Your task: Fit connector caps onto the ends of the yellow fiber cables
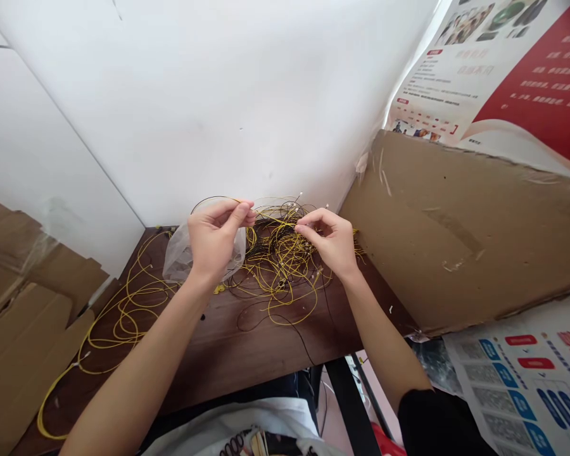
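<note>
My left hand (213,237) is closed in a pinch on a thin wire (213,198), which looks dark along its arc and yellowish by the fingertips. To its right, my right hand (331,240) also pinches, with a thin yellow wire at its fingertips; the exact grip is too small to see clearly. Between and below both hands spreads a tangled heap of yellow and black wires (285,253), several with small white connectors on their ends. Partly behind my left wrist lies a clear plastic bag (175,256), its contents unclear.
Loops of yellow wire (128,310) trail over the left side of the brown table (237,361). Cardboard (479,234) stands along the right, with a printed poster (522,76) above it. More cardboard (28,329) is at left, and a white wall (247,95) closes the back.
</note>
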Demonstrator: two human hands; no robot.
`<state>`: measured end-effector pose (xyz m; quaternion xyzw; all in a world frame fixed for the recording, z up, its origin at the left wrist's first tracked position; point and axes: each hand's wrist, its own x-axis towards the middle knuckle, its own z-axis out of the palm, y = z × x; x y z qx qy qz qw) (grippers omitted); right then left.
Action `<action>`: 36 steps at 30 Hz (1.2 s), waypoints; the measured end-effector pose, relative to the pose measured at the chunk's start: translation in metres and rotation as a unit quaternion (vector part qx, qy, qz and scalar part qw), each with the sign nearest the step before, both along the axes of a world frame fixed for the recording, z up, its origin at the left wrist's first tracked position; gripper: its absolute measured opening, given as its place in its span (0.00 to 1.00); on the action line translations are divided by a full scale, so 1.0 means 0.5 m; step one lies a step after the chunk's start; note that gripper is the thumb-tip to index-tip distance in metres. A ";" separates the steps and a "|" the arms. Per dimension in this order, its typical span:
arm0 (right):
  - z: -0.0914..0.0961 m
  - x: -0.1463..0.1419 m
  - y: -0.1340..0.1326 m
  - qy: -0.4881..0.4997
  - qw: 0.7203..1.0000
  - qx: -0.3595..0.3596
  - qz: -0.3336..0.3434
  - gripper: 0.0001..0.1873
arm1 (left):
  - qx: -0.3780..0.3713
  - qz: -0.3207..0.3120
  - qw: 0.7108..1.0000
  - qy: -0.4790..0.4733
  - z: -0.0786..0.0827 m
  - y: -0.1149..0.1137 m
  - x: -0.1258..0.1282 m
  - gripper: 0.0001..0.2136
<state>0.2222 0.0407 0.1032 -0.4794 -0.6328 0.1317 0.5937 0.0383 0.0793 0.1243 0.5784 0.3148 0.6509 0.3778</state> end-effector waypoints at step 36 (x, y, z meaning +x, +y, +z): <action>0.038 0.014 -0.058 -0.258 0.961 -0.022 -0.097 0.04 | 0.023 -0.005 0.999 -0.034 0.037 -0.026 0.036 0.06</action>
